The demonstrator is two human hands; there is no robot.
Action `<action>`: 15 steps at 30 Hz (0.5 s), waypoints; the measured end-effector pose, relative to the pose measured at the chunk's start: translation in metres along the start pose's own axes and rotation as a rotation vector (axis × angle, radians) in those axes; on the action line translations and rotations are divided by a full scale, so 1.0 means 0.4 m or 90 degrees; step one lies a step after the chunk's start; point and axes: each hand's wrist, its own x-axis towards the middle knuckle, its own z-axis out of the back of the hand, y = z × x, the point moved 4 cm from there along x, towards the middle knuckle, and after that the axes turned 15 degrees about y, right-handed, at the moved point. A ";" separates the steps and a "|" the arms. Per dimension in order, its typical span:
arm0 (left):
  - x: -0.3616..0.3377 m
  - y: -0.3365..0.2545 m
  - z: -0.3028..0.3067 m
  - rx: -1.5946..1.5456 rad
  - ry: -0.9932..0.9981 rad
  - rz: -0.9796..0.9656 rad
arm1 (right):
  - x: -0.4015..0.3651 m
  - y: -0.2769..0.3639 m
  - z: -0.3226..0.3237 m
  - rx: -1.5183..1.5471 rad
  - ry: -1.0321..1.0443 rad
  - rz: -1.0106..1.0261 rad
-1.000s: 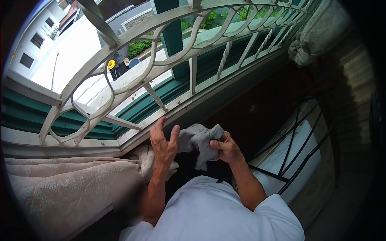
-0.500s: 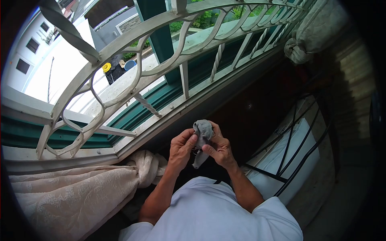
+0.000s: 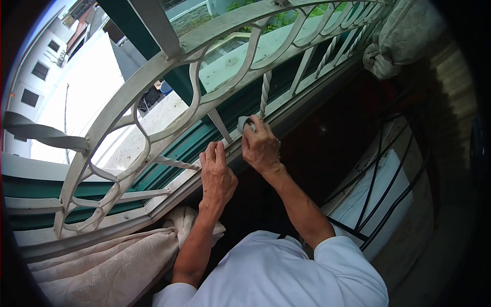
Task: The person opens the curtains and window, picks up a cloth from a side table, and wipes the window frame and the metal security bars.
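A grey cloth (image 3: 242, 123) is bunched in my right hand (image 3: 262, 147), whose fingers are wrapped round it. That hand is at the window sill (image 3: 234, 148), close to the foot of a twisted white bar (image 3: 265, 93). Much of the cloth is hidden under the fingers. My left hand (image 3: 218, 174) rests with its fingertips on the sill's edge, left of the right hand. Its fingers are stretched out side by side and nothing shows in them. Past both hands stands a white metal window grille (image 3: 153, 71) with curved bars.
Green window frame tracks (image 3: 148, 178) run behind the grille. A knotted beige curtain (image 3: 117, 256) hangs at lower left, and another tied curtain (image 3: 381, 59) at upper right. On the right, black metal rods (image 3: 376, 189) cross above a white sheet-like surface (image 3: 391, 192).
Both hands have moved from in front of my chest forward to the sill. The left hand has let go of the cloth, which stays in the right hand. My view has shifted slightly.
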 end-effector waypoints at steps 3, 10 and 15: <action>0.031 -0.013 -0.001 0.016 -0.007 -0.003 | -0.027 0.066 -0.033 -0.042 0.061 0.028; 0.036 -0.019 0.002 0.043 0.023 0.004 | -0.003 0.020 -0.030 -0.062 0.050 0.003; 0.041 -0.012 0.015 0.031 0.052 0.004 | 0.003 -0.039 0.012 -0.129 0.067 0.010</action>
